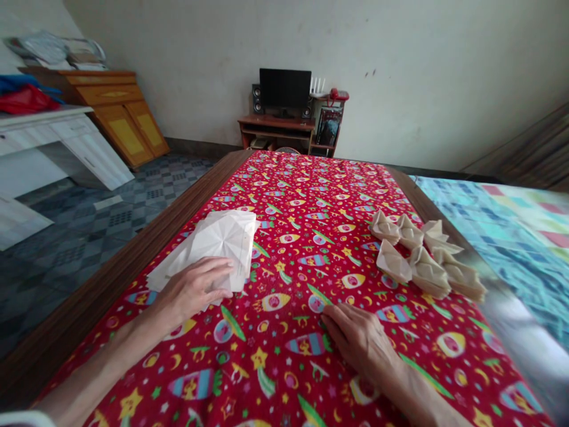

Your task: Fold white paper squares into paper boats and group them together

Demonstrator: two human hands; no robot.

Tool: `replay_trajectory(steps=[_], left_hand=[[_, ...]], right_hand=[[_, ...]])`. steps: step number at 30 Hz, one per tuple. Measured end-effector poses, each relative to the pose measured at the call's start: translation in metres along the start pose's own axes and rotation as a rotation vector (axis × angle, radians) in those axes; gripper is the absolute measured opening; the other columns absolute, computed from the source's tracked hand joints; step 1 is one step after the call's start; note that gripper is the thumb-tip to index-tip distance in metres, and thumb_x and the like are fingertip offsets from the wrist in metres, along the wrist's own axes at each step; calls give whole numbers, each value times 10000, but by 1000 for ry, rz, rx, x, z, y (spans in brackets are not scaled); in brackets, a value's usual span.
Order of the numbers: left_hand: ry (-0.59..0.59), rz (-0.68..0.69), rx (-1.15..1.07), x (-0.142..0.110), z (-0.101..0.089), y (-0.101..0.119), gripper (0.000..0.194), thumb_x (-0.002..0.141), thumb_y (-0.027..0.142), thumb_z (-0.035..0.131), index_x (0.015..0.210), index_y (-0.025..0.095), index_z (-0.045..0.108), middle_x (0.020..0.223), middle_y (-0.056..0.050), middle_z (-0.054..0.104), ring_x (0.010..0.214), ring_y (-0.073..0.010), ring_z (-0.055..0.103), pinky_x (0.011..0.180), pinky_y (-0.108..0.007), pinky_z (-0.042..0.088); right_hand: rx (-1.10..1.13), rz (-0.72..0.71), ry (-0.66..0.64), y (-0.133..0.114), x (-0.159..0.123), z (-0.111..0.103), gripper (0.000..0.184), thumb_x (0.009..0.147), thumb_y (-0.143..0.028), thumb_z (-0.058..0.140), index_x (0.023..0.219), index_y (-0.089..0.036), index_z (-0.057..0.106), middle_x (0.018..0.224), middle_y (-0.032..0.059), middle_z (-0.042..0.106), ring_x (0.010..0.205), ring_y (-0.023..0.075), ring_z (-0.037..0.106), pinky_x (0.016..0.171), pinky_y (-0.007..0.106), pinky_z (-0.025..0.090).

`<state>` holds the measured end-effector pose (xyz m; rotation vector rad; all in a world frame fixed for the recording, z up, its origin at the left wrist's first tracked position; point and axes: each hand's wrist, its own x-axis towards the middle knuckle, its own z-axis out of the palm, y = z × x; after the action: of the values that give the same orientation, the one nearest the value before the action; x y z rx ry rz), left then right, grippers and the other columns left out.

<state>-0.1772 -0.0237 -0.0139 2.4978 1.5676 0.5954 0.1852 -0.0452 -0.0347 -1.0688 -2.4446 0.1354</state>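
Note:
My left hand (pixel 200 287) lies over the near edge of a stack of creased white paper sheets (pixel 224 234). Its fingers are stretched out and touch the top sheet, with the thumb apart from them. Fold lines fan out from the middle of that sheet. On the red patterned cloth (pixel 288 261), my right hand (pixel 355 332) rests with its fingers together and curled under; nothing shows in it. Beyond it to the right stand several folded paper pieces (pixel 427 270), boat-like and cream-coloured, grouped in two rows.
The cloth covers a table with a dark wooden edge (pixel 178 207). A bed with a blue sheet (pixel 489 237) adjoins its right side. At the far wall, a monitor (pixel 285 89) stands on a small desk (pixel 278 123). A white desk (pixel 84 130) and wooden cabinet (pixel 115 118) are left.

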Motion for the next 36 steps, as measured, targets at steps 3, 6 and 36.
replay_trajectory(steps=[3, 6, 36], left_hand=[[1, 22, 43, 1, 2, 5, 425, 835, 474, 589, 1166, 212, 634, 1261, -80, 600, 1152, -246, 551, 980, -377, 464], [6, 28, 48, 3, 3, 6, 402, 840, 458, 589, 1159, 219, 639, 1251, -78, 607, 1150, -243, 549, 981, -388, 458], [-16, 49, -62, 4, 3, -7, 430, 800, 427, 657, 1188, 245, 626, 1239, -62, 615, 1151, -238, 542, 987, -359, 454]], right_hand=[[14, 0, -9, 0, 0, -1, 234, 974, -215, 372, 864, -186, 576, 663, 5, 583, 567, 119, 522, 547, 237, 349], [15, -3, -7, 0, 0, -1, 229, 972, -213, 372, 878, -189, 579, 670, 10, 594, 573, 121, 527, 549, 236, 357], [35, 16, -31, 1, -1, 0, 215, 976, -224, 382, 873, -185, 568, 672, -3, 569, 575, 118, 512, 559, 236, 333]])
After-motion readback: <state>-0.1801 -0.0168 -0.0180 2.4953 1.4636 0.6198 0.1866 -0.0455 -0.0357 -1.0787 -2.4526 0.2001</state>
